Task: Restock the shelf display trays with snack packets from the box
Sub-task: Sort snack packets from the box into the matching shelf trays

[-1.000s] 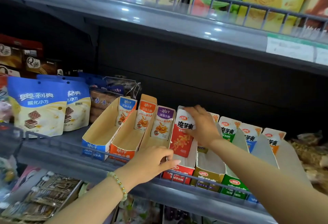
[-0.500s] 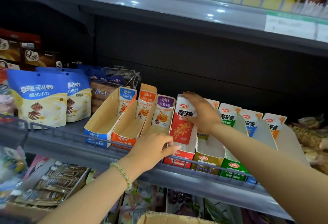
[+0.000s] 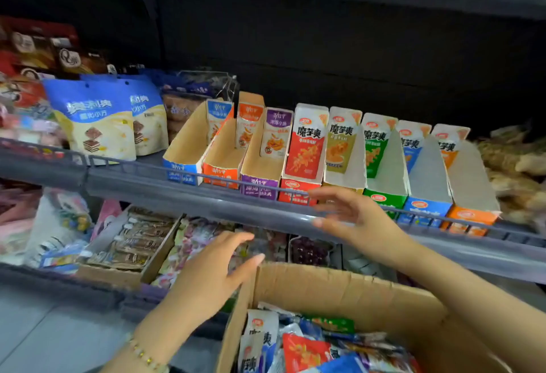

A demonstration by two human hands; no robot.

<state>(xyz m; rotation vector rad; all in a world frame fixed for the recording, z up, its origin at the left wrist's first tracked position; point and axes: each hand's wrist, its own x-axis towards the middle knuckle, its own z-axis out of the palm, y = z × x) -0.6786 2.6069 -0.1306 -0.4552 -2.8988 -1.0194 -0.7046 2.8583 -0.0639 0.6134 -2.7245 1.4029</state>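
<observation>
Glossy blue-and-cream pouches stand upright at the left end of a grey metal shelf, above a shallow cardboard tray of brown foil-wrapped bars on the tier below. A person's left hand, a pale beaded bracelet at the wrist, is held out flat with fingers straight, gripping nothing. Its fingertips are close to the upright flap of a corrugated cardboard box; whether they touch it cannot be told. On the shelf, narrow, wedge-cut paperboard display trays sit side by side behind a thin wire rail, each with a colour-banded front and slim, shiny sachets standing at the back. A red packet stands tall in the red-fronted tray. The open box, in the foreground below the shelf, holds a loose heap of crinkled snack packets in red, blue and white. The right hand hovers with fingers spread wide and empty in front of the shelf's rounded front lip. Clear bags of knobbly tan snacks fill the far right.
</observation>
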